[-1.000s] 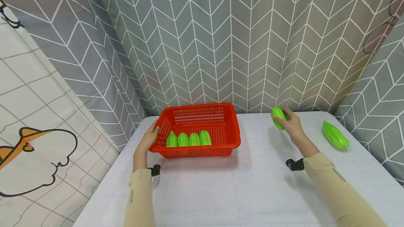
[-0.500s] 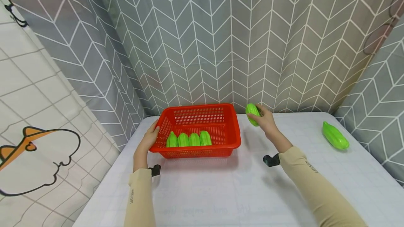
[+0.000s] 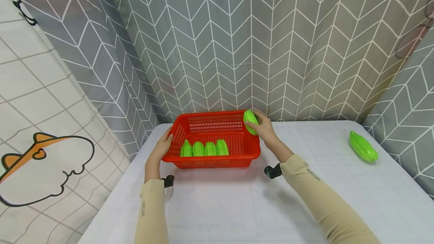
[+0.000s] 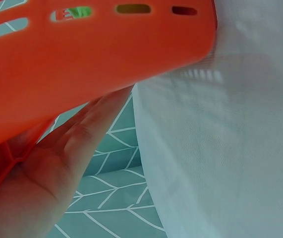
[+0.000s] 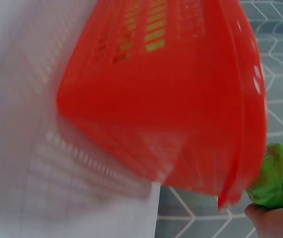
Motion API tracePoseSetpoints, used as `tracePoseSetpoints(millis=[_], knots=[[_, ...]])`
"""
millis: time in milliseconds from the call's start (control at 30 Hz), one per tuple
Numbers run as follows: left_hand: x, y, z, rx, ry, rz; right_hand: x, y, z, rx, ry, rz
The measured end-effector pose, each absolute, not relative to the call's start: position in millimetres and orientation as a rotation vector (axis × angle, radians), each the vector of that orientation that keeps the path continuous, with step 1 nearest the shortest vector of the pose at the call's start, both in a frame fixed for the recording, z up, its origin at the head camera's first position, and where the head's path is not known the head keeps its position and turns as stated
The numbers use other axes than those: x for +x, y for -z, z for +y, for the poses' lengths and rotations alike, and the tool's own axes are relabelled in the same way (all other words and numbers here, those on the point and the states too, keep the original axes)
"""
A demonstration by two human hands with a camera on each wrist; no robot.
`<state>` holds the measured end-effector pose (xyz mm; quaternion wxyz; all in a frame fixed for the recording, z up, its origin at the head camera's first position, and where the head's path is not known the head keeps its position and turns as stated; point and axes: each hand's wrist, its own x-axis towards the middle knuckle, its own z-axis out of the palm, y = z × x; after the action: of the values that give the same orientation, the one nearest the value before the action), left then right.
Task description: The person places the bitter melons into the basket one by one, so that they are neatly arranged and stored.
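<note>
A red plastic basket [image 3: 217, 163] with slotted walls stands on the table. In it, several bright green, ridged, elongated vegetables [image 3: 204, 148] lie side by side at the left. My left hand [image 3: 161, 148] holds the basket's left rim; the left wrist view shows the palm [image 4: 57, 168] against the outer side beneath the rim. My right hand [image 3: 268, 131] grips another green ridged vegetable [image 3: 251, 122] over the basket's right end. In the right wrist view this vegetable [image 5: 278, 178] sits between thumb and fingers, just past the basket's rim. Some fingers of both hands are hidden.
One more green vegetable [image 3: 362, 147] with a pointed end lies at the right of the white-covered table [image 3: 217, 206]. Grey patterned curtains [image 3: 230, 48] hang along the table's back and sides.
My right hand has carried the green vegetable leftward, from above the table's right part to the basket's right end. The left hand has stayed on the basket, which has not visibly moved.
</note>
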<state>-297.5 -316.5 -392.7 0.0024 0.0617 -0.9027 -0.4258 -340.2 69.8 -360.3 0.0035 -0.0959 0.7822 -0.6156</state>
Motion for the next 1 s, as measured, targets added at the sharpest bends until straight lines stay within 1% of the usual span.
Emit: tracePoseSetpoints(millis=[267, 467, 733, 1000], knots=[[-297, 392, -317, 0.206, 1.328, -2.837, -336, 365, 38, -0.346, 1.831, 2.486], [-296, 392, -317, 0.201, 1.334, -2.828, -334, 373, 20, -0.294, 1.716, 2.541], [-295, 392, -316, 0.188, 1.351, -2.818, -331, 382, 8, -0.201, 1.606, 2.539], [-296, 393, -318, 0.202, 1.353, -2.83, -331, 387, -2, -0.166, 1.466, 2.548]])
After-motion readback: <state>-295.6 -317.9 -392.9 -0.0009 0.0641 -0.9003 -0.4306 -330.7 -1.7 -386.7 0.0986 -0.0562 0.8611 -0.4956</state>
